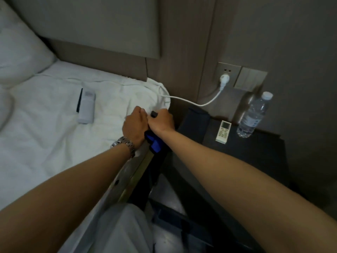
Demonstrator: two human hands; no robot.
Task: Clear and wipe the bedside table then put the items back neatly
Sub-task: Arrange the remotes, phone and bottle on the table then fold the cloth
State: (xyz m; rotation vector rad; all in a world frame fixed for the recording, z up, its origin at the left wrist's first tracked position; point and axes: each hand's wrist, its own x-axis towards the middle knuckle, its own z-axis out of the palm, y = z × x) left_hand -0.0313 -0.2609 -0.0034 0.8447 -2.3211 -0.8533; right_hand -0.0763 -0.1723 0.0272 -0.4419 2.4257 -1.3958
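Blue-black cloth (pixel 154 143) — both hands' grip, bed edge (pixel 127 172)

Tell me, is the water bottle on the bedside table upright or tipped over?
Upright: the water bottle stands on its base on the bedside table, white cap on top.

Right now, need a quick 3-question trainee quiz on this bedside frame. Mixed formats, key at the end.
1. True or false: the water bottle stands upright on the bedside table.
2. What lies on the table just left of the bottle? A) wristwatch B) white remote C) pillow
3. Fill in: the white cable runs from the wall socket toward the ____.

Key: 1 true. 2 B. 3 bed, where the left hand and right hand meet over a blue and black item at its edge.
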